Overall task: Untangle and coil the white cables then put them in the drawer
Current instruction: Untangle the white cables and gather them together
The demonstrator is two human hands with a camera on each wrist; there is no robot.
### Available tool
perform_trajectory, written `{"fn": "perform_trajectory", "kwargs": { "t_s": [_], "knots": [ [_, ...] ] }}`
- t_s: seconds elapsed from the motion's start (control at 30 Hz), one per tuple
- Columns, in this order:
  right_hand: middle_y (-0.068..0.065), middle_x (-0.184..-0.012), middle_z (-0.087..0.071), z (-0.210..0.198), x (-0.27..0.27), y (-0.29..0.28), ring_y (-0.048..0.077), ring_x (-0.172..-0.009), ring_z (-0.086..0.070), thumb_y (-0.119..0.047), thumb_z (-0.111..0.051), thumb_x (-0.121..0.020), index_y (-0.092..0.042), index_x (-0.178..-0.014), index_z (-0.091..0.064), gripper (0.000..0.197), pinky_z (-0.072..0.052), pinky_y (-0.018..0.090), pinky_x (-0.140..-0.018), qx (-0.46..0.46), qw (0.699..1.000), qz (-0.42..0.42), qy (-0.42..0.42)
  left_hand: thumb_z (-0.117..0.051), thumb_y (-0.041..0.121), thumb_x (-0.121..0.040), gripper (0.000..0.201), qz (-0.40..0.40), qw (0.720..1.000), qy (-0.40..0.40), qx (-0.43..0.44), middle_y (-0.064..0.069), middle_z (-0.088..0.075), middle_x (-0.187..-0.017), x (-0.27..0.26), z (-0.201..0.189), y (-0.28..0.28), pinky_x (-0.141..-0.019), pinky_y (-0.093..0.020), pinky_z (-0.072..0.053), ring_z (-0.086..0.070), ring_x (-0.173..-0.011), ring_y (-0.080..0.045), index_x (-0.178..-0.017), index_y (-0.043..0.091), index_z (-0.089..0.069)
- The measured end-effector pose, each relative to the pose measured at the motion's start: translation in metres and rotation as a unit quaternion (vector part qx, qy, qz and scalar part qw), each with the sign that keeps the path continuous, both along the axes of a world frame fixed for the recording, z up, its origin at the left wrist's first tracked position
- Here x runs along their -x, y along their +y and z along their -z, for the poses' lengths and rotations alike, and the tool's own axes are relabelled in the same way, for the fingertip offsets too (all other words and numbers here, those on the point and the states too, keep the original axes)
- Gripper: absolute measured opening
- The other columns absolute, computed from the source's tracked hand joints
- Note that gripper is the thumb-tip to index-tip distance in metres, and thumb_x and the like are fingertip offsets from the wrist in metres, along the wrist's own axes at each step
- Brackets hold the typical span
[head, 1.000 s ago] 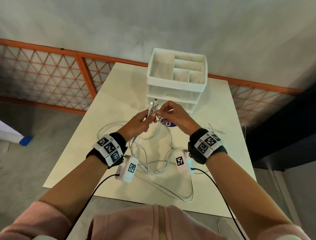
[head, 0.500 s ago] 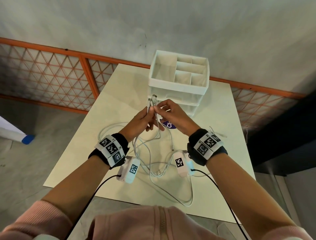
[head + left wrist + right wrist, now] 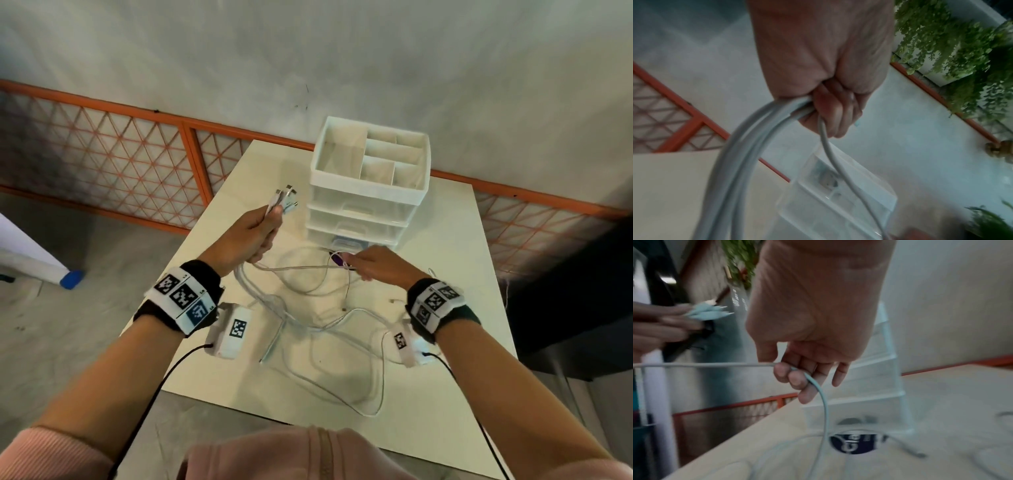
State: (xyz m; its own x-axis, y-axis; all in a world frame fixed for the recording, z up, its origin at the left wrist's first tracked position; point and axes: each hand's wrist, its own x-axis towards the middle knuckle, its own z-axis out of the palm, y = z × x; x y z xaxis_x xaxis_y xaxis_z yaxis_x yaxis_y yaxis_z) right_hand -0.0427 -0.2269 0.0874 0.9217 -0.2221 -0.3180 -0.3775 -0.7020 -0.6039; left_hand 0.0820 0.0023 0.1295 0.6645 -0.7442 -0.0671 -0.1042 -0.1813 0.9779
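— Between our two hands runs one strand, nearly level: left hand [image 3: 248, 236] fists the bundled plug ends [image 3: 284, 202] up high, right hand [image 3: 373, 265] pinches the strand lower, beside the drawer unit [image 3: 368, 192].
— And the remaining white cables [image 3: 329, 329]?
— Tangled loose on the worktop [image 3: 445, 394], below and nearer us. We judge our right hand nearer to draw slack.

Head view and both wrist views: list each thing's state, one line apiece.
left hand: grips bundled plug ends, raised
right hand: pinches one strand
white cables: tangled, mostly on table
drawer unit: drawers closed, top tray bare
table: carries cables and drawer unit
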Motion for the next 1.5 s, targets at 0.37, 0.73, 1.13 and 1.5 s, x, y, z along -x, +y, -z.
{"fn": "perform_trajectory", "kwargs": {
  "t_s": [0.37,0.73,1.13,1.5],
  "knots": [
    [-0.003,-0.059,-0.04,-0.055,-0.016,0.034,0.009,-0.054,-0.038,-0.042,-0.038,-0.099,-0.011,-0.067,-0.044,0.045,-0.028,0.024,-0.053,0.042,0.994,-0.047,-0.087,-0.082,0.035,-0.069,0.026,-0.007,0.995,-0.058,-0.076,0.008,-0.029,-0.049,0.03,0.013,-0.026,-0.044,-0.019,-0.021,-0.025,-0.042,-0.006,-0.086,0.017,-0.072],
    [-0.004,-0.035,-0.049,-0.043,0.025,-0.026,0.009,-0.03,-0.045,-0.047,-0.041,-0.097,-0.013,-0.047,-0.05,0.061,-0.047,0.026,-0.059,-0.03,0.995,0.082,-0.041,-0.067,0.015,-0.085,0.018,-0.087,0.991,-0.072,-0.068,-0.012,-0.059,-0.077,0.002,0.02,-0.005,-0.058,-0.019,-0.034,-0.047,-0.062,-0.01,-0.087,-0.004,-0.07],
    [-0.005,-0.041,-0.05,0.033,0.083,-0.057,0.012,-0.041,-0.044,-0.046,-0.056,-0.088,-0.016,-0.05,-0.049,0.049,-0.039,0.025,-0.056,0.11,0.946,0.081,0.293,-0.078,0.018,-0.076,0.013,0.108,0.964,-0.042,-0.238,0.005,-0.04,-0.05,0.012,0.036,0.009,-0.044,-0.017,-0.025,-0.032,-0.046,-0.01,-0.077,0.007,-0.072],
    [0.013,-0.103,-0.063,0.064,0.009,0.016,0.028,-0.1,-0.057,-0.023,-0.057,-0.092,-0.007,-0.096,-0.063,0.017,-0.045,0.038,-0.088,0.129,0.981,-0.062,0.129,-0.05,0.036,-0.096,0.039,0.057,0.967,0.185,-0.166,0.01,-0.02,-0.05,0.025,0.049,0.038,-0.034,-0.014,-0.013,-0.014,-0.04,-0.004,-0.063,0.025,-0.032]
  ]
}}
